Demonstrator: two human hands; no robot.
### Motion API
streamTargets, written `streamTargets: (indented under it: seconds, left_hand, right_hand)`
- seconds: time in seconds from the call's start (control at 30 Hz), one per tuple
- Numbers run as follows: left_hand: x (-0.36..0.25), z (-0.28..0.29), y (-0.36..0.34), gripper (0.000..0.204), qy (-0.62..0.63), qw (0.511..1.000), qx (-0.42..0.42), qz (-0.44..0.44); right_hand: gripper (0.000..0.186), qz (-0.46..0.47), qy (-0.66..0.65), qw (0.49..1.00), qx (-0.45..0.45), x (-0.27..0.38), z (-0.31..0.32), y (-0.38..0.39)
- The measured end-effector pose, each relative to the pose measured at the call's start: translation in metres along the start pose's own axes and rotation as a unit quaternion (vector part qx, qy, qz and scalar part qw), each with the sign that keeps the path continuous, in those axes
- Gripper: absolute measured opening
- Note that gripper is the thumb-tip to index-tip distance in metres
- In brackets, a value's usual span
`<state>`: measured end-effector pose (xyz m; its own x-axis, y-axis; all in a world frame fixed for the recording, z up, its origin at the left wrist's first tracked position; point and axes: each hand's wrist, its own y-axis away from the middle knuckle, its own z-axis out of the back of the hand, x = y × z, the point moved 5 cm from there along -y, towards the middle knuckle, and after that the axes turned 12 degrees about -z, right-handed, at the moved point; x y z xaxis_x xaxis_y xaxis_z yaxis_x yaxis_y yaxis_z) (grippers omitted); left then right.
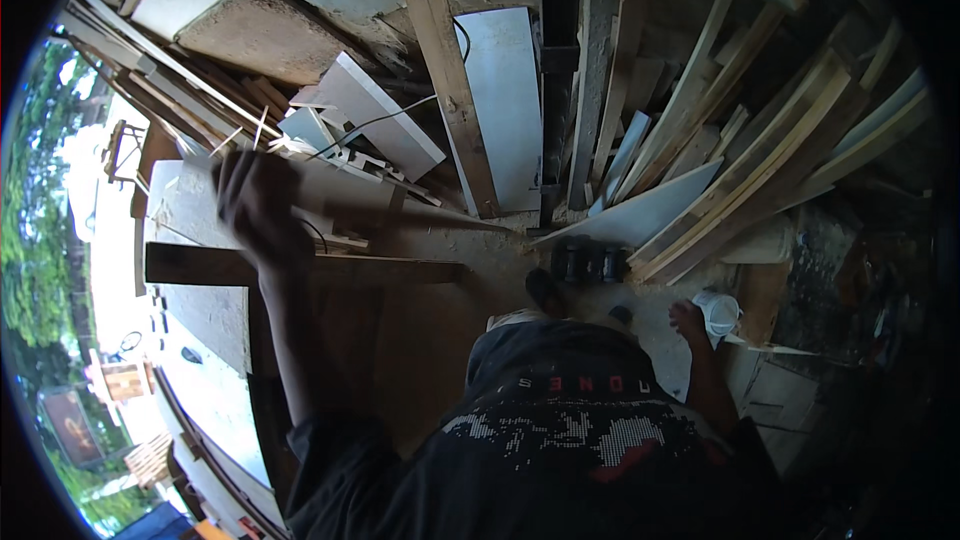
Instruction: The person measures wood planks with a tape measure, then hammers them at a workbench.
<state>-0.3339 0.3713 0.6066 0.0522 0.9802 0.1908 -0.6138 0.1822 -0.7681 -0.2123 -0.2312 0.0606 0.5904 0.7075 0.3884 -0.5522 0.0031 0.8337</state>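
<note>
My left hand is raised on the left, above a dark wooden beam, with its fingers curled into a fist. From the fist a motion-blurred, long brown strip that looks like wood reaches to the right and narrows toward its far end. Its exact kind is too smeared to make out. Low on the right, my right hand hangs next to a white bucket. Its fingers are loosely bent and somewhat apart, and nothing shows in them. Whether they touch the bucket cannot be seen.
Boards and planks lean along the far wall and right side. A wooden post and a white panel stand ahead. Offcuts are heaped at the left. A black object lies near my feet. Daylight enters at left.
</note>
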Motion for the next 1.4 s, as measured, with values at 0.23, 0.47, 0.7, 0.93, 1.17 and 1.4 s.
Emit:
streamTargets:
  seconds: [0.23,0.47,0.7,0.93,1.17,1.4]
  left_hand:
    - [-0.041,0.118,0.093,0.085,0.006,0.995,-0.025,0.095]
    - [-0.072,0.135,0.111,0.086,0.02,0.985,-0.035,0.168]
    - [-0.117,0.123,0.088,0.063,0.034,0.986,-0.009,0.164]
    - [-0.168,0.125,0.055,0.047,0.107,0.989,0.003,0.106]
    - [-0.229,0.175,0.247,0.03,-0.006,0.898,0.058,0.435]
    - [-0.47,0.184,0.452,0.031,-0.003,0.639,0.002,0.769]
  right_hand:
    - [0.031,0.259,0.167,0.949,0.07,0.197,-0.11,0.064]
    - [0.058,0.495,0.248,0.794,0.25,0.317,-0.245,0.201]
    - [0.061,0.681,0.188,0.665,0.243,0.326,-0.309,0.27]
    - [0.051,0.611,0.161,0.712,0.306,0.337,-0.291,0.239]
    - [0.043,0.541,0.055,0.795,0.269,0.379,-0.3,0.217]
    - [0.044,0.681,0.007,0.686,0.256,0.409,-0.311,0.368]
